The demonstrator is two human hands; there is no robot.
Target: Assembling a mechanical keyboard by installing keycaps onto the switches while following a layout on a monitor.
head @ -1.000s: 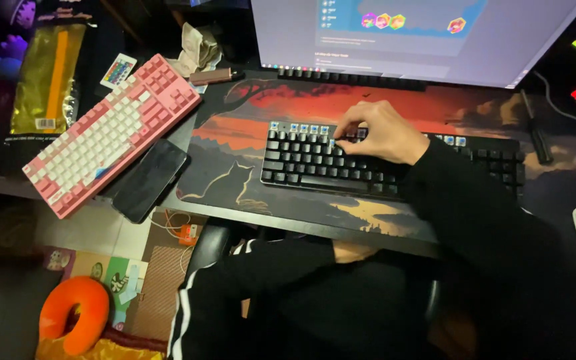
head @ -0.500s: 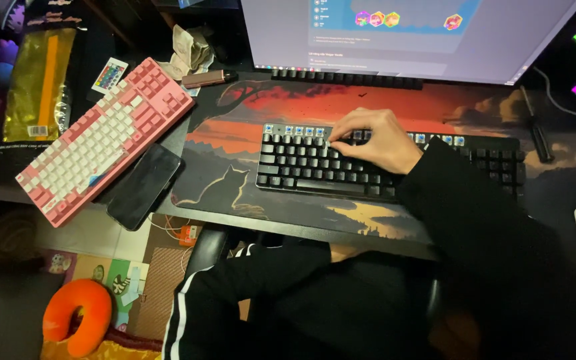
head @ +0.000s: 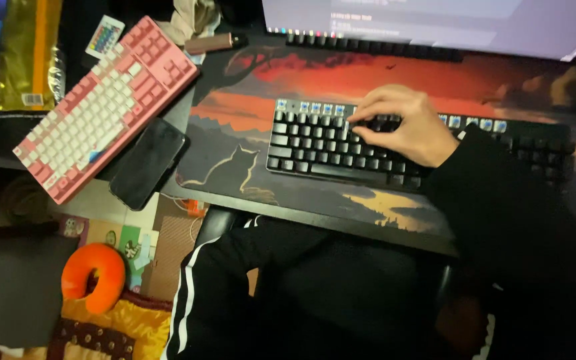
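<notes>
The black keyboard [head: 328, 143] lies on the desk mat [head: 235, 133] at the near edge of the surface [head: 315, 217], just in front of the monitor [head: 435, 23]. Its top row shows pale blue keycaps; the rest are dark. The right hand [head: 401, 127] rests on the middle of the keyboard, palm down, fingers [head: 368, 110] curled and bent onto the upper key rows, so the keyboard sits directly under the grip and reaches out to either side of it. The grip is half curled and pressed to the keys; whether it pinches a single keycap cannot be told. A black sleeve covers the arm up to the wrist. The left hand is not in view.

The mat carries a red sunset scene with a cat outline at its left end. Left of the mat a phone [head: 148, 163] lies face up, touching the lower edge of a pink keyboard [head: 105, 110] that sits askew. Beyond that keyboard lie a small remote [head: 105, 37] and a yellow packet [head: 31, 53]. Below the surface are the person's dark striped trousers [head: 235, 287] and, on the floor, an orange neck pillow [head: 91, 277].
</notes>
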